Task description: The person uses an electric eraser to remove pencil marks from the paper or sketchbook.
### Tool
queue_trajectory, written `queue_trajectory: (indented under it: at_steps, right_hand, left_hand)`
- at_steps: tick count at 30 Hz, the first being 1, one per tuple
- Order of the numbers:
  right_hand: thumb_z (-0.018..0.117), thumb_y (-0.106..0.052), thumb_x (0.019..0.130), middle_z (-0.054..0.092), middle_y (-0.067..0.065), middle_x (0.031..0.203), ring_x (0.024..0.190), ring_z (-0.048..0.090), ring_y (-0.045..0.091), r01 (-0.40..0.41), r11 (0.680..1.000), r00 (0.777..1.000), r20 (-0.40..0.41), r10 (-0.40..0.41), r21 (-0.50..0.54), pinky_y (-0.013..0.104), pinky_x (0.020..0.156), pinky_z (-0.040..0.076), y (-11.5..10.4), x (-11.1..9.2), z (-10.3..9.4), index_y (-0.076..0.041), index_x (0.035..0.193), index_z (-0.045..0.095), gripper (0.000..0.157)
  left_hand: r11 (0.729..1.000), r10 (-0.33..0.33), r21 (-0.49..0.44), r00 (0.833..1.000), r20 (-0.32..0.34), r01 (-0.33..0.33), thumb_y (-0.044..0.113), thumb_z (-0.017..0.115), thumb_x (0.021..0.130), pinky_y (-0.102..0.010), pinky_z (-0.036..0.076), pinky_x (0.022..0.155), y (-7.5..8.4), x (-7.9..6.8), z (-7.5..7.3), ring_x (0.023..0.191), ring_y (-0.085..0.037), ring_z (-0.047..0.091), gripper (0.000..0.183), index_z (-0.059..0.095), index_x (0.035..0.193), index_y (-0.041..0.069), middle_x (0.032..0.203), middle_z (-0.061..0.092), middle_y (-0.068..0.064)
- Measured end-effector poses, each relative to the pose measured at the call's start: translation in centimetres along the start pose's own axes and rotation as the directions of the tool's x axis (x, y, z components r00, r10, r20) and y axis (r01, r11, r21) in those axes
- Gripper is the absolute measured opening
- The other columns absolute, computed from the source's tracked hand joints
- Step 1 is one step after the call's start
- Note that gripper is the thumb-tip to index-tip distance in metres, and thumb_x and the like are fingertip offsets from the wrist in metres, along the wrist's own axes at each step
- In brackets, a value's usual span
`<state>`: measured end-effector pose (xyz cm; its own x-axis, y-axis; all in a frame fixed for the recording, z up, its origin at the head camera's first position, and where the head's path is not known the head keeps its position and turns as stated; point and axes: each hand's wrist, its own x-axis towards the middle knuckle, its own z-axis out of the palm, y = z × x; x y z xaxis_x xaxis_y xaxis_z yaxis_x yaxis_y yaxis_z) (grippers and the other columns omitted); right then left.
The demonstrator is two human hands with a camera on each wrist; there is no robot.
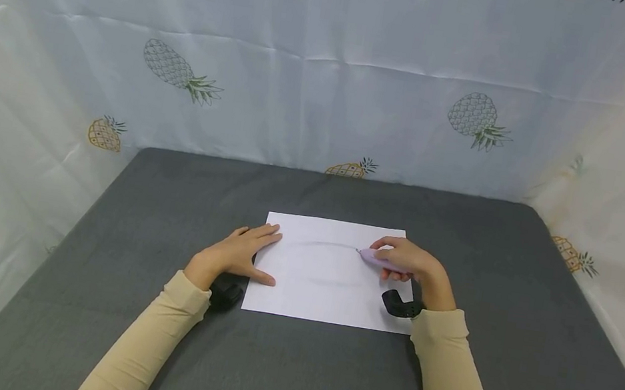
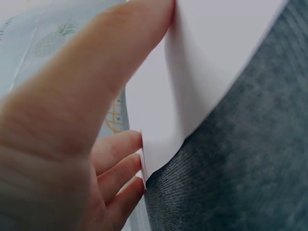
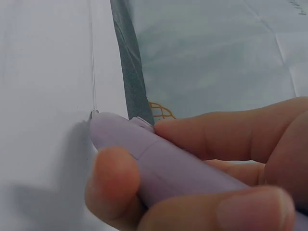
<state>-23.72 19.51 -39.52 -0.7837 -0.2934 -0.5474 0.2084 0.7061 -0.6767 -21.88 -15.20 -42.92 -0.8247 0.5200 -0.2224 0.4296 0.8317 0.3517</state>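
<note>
A white sheet of paper [image 1: 309, 296] lies on the grey table. My left hand [image 1: 240, 251] rests on its left edge with spread fingers; in the left wrist view the paper's edge bulges up under the thumb [image 2: 91, 62]. My right hand [image 1: 423, 265] grips a lilac utility knife [image 3: 178, 166] over the right part of the sheet. The slider near its front sits by a fingertip, and its small metal tip touches the paper. A thin straight line [image 3: 93, 57] runs from that tip across the sheet.
The grey tabletop [image 1: 286, 373] extends around the paper. Behind and beside it hangs a pale curtain [image 1: 326, 103] printed with pineapples. A black wrist device [image 1: 400, 304] is on the right wrist and another [image 1: 226, 295] on the left.
</note>
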Motion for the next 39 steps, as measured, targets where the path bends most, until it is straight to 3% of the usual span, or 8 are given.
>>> queue_trajectory:
  at_steps: [13,39]
  right_hand:
    - [0.042,-0.023,0.099,0.057,-0.002,0.057,0.044,0.04,0.006,0.017,1.0,0.998,-0.053,-0.017,-0.004,0.018,0.044,0.032,-0.12,0.49,0.39,-0.007,0.135,0.044,0.039]
    - [0.044,-0.023,0.1,0.056,-0.002,0.059,0.045,0.037,0.008,-0.024,1.0,0.999,-0.021,0.023,-0.016,0.019,0.046,0.031,0.01,0.09,0.09,-0.008,0.136,0.044,0.04]
  left_hand:
    - [1.0,-0.001,-0.019,1.0,0.003,0.001,0.051,0.076,0.077,-0.06,0.013,0.122,-0.11,0.03,0.14,0.151,-0.032,0.021,0.099,0.027,0.153,0.009,0.163,0.02,-0.012]
    - [1.0,-0.003,-0.029,1.0,0.002,0.003,0.05,0.076,0.077,-0.061,0.011,0.121,0.04,-0.06,0.1,0.152,-0.032,0.02,0.099,0.027,0.152,0.008,0.163,0.019,-0.012]
